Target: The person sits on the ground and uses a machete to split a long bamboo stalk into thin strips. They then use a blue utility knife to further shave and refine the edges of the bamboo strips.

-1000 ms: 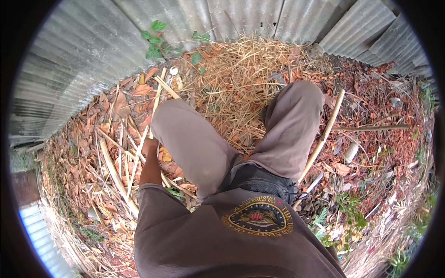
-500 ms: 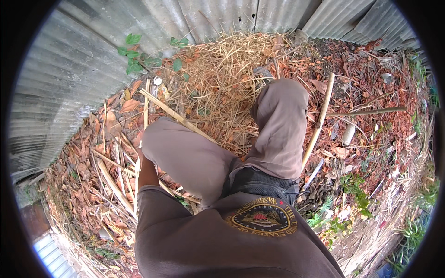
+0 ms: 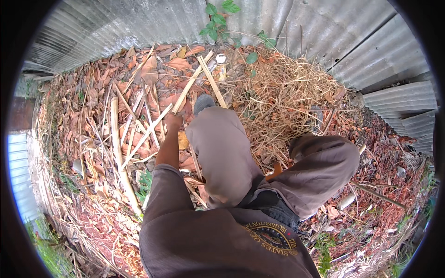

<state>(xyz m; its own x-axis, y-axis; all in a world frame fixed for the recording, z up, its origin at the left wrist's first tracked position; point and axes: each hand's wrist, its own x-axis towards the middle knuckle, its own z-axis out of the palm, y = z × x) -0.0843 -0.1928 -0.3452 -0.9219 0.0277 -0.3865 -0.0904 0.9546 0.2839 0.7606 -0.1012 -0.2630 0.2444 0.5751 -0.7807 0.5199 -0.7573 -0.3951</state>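
My left hand [image 3: 174, 121] reaches down to the ground beside my left knee, its fingers closed. Two pale bamboo strips meet at it: a long strip [image 3: 191, 87] runs up and right towards the metal wall, and another strip [image 3: 147, 136] slants down and left. My fingers seem to grip one of these, though I cannot tell which. Just to the right, a flat strip [image 3: 212, 82] crosses the long one near its far end. My right hand does not show.
Dry leaves [image 3: 99, 97] and a thicker pole [image 3: 118, 157] lie to the left. A heap of dry straw [image 3: 278, 95] stands ahead, against a corrugated metal wall [image 3: 153, 25]. A thin branch [image 3: 380, 194] and a pale cylinder [image 3: 346, 201] lie at right.
The view has turned left, so the straw heap and wall plant now appear further right. My left forearm has come into fuller view, with the hand low among the strips.
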